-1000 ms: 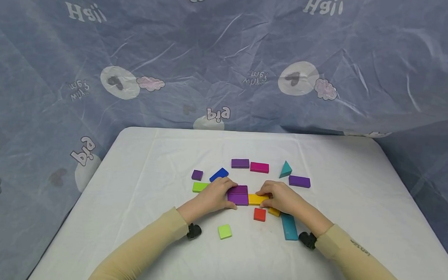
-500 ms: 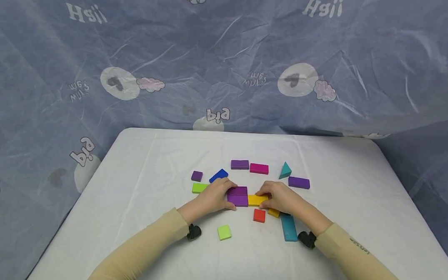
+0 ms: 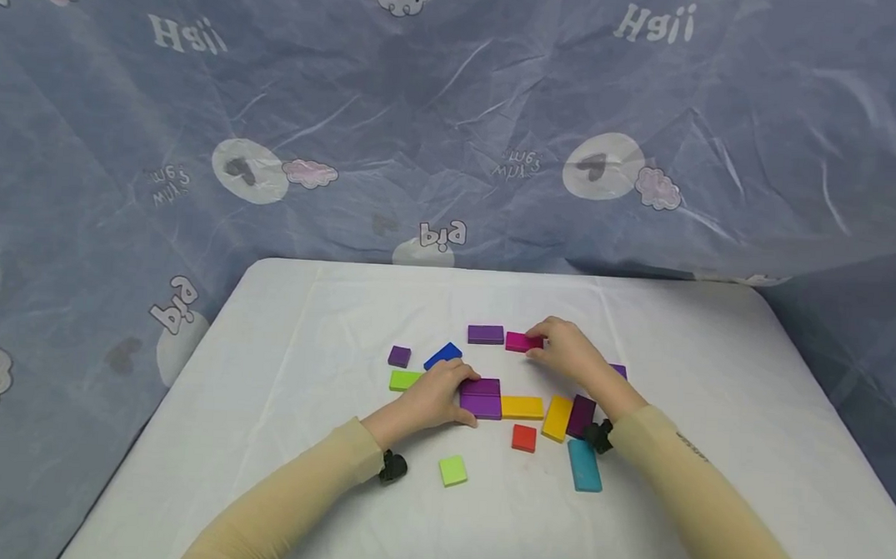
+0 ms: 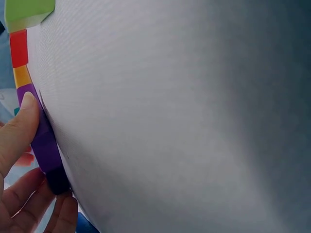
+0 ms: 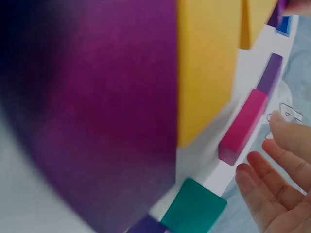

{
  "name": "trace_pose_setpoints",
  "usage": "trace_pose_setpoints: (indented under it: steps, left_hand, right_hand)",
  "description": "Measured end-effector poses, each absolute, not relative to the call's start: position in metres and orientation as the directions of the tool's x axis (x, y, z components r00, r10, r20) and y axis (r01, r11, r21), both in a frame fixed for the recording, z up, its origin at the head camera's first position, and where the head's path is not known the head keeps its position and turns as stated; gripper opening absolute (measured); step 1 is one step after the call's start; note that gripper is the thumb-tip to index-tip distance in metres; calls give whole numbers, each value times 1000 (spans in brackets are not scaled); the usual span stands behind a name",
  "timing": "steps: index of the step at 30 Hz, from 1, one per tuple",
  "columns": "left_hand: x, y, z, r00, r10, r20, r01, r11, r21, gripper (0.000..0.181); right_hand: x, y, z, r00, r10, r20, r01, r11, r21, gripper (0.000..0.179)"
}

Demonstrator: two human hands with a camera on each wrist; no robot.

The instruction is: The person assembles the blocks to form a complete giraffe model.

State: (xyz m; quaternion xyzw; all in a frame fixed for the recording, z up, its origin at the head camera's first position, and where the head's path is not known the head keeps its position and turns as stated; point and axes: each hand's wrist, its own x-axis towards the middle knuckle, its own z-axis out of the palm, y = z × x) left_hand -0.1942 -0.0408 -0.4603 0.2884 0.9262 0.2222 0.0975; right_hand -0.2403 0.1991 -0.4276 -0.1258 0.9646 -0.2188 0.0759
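Note:
My left hand [image 3: 435, 394] holds two purple blocks [image 3: 482, 407] lying edge to edge, thumb on the near side and fingers on the far side. The left wrist view shows the thumb [image 4: 18, 131] pressed against the purple blocks [image 4: 44, 141]. A yellow block [image 3: 522, 409] adjoins them on the right. My right hand [image 3: 571, 352] reaches over the magenta block [image 3: 519, 342], overlapping its right end in the head view. In the right wrist view, its loosely bent fingers [image 5: 262, 194] are spread beside the magenta block [image 5: 243, 126] with a gap between.
Right of centre lie another yellow block [image 3: 558, 418], a dark purple one [image 3: 580, 416] and a teal one [image 3: 585, 466]. Nearer are red [image 3: 524, 438] and lime [image 3: 453, 471] squares. A purple block [image 3: 486, 334] lies behind, a blue block [image 3: 442, 355] behind my left hand.
My right hand has left the yellow block and moved back to the magenta block, uncovering the second yellow and dark purple blocks. The left hand keeps its hold on the purple blocks.

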Motion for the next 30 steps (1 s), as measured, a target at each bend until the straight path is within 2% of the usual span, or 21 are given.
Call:
trace_pose_setpoints:
  steps: [13, 30]
  left_hand:
    - [-195, -42, -462, -829, 552, -83, 448, 746, 493, 66]
    - [-196, -41, -465, -831, 550, -88, 440, 746, 500, 67]
  right_hand:
    - [-247, 189, -438, -959, -251, -128, -198, 924, -326, 35]
    - [-219, 204, -431, -888, -388, -246, -254, 861, -442, 30]
